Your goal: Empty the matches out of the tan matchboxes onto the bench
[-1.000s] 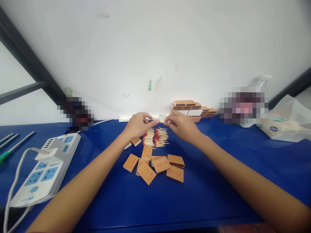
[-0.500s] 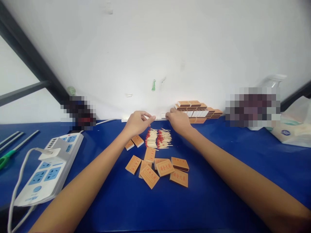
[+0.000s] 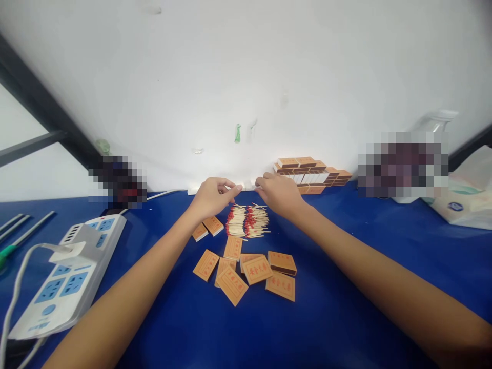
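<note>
My left hand (image 3: 212, 197) and my right hand (image 3: 279, 195) meet fingertip to fingertip at the foot of the wall. Both pinch the ends of a small white tray (image 3: 248, 185); how firmly they grip it is hard to see. Just in front of the hands lies a pile of red-tipped matches (image 3: 247, 221) on the blue table (image 3: 346, 287). Nearer to me are several loose orange matchbox sleeves (image 3: 246, 269), with two more (image 3: 207, 228) under my left wrist.
A stack of orange matchboxes (image 3: 309, 173) stands against the wall to the right of my right hand. A white power strip (image 3: 65, 277) with a plugged-in cable lies at the left, with tools (image 3: 17, 233) beyond it. A plastic bag (image 3: 463, 202) sits far right.
Both hands reached from above the match pile out to the foot of the wall, then drew slightly closer together around the white tray. The view shifted a little.
</note>
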Demonstrator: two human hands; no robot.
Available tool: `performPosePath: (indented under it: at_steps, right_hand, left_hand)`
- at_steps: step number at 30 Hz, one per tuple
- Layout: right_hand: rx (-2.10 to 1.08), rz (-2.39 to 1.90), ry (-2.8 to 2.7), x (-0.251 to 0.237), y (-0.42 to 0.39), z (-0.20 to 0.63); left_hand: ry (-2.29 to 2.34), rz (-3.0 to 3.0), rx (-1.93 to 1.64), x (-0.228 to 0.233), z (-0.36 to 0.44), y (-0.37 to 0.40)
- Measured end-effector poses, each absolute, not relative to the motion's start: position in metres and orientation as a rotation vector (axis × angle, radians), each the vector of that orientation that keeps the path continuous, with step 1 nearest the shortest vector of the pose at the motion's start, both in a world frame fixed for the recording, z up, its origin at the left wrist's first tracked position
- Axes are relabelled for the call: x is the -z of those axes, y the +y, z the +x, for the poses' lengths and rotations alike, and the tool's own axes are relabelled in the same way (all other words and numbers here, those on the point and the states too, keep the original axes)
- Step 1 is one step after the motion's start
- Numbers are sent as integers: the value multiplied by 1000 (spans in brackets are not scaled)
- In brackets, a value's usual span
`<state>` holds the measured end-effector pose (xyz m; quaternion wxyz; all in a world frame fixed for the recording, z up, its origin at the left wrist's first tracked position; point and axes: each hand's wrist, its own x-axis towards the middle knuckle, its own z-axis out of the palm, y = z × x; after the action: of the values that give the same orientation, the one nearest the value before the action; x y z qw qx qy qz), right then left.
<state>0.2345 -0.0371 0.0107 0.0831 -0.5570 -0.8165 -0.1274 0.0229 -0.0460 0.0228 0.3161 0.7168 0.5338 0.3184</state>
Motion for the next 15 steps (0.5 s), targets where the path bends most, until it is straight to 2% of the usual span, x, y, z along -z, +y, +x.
performPosePath:
  at_steps: [2,9,11,15]
  right_hand:
    - [179,-1542,-2440,-18,-52,239]
    - [-878,-1194,-2490,-37,-101,286]
    - [-998,-1242,-2504,-39,-111,294]
    - [-1014,-1330,-2618,-37,-125,294]
  left_hand:
    - [1383,1882,-841,-24,23,-47]
    - [1259,1951,-811,-30,23,-52]
    - [1223,1974,-793,-32,26,-56]
    - [1166,2052,-773,-36,35,-67]
